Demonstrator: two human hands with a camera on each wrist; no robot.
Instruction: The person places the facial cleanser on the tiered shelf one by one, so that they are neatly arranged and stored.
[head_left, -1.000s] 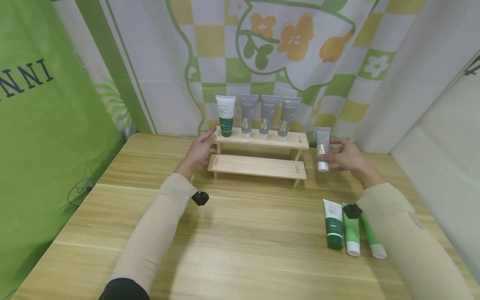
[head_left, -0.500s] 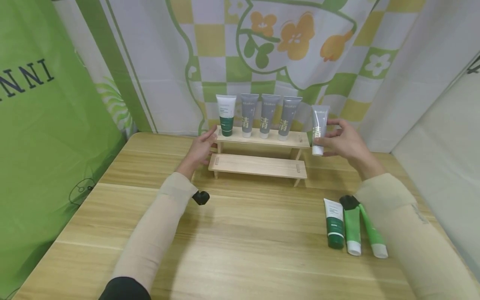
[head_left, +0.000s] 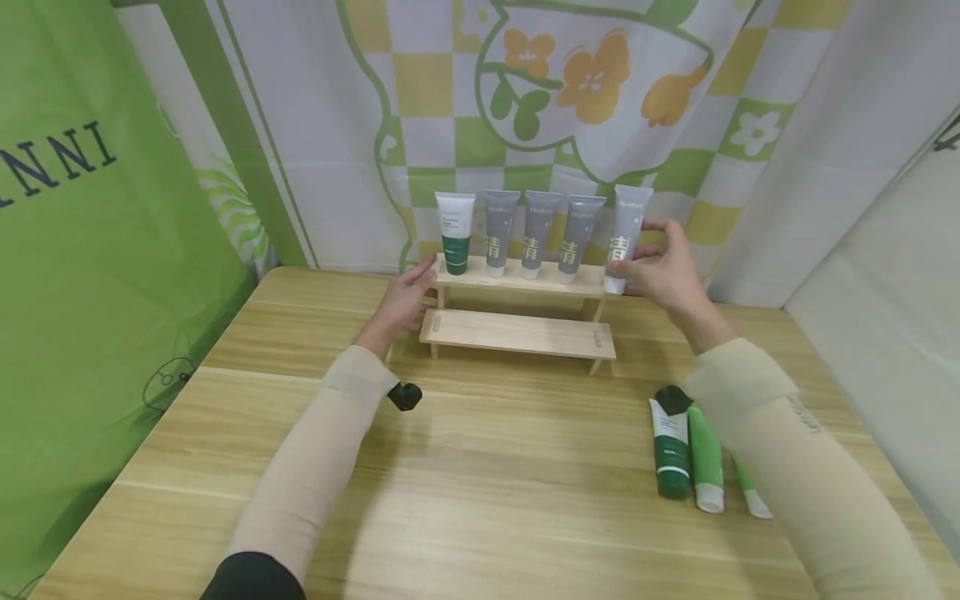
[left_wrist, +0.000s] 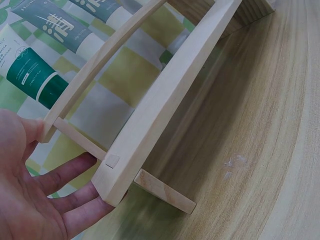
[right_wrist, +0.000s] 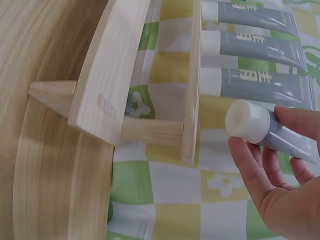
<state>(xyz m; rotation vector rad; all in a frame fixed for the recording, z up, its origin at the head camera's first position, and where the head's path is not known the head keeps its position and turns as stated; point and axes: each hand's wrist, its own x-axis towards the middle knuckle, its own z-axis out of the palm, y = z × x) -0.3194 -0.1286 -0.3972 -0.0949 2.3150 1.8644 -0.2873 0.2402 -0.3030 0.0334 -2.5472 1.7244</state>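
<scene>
My right hand (head_left: 671,271) pinches a grey squeeze tube (head_left: 630,218) with a white cap, upright at the right end of the upper tier of a two-tier wooden stand (head_left: 517,329). The right wrist view has this tube's cap (right_wrist: 247,121) just outside the tier's edge, apart from it. My left hand (head_left: 399,302) holds the stand's left end, thumb at the upper board (left_wrist: 90,80) and fingers by the lower board (left_wrist: 150,112). On the upper tier stand a white-and-green tube (head_left: 454,233) and three grey tubes (head_left: 536,237), caps down.
Another white-and-green tube (head_left: 671,454) lies on the wooden table (head_left: 480,500) at the right, beside two light green tubes (head_left: 707,462), one partly behind my right sleeve. A patterned curtain (head_left: 427,83) hangs right behind the stand. A thin black cable (head_left: 167,379) lies at the left edge.
My right hand has lifted the grey tube and carried it left, from beside the stand to the upper tier's right end. My left hand has stayed at the stand's left end.
</scene>
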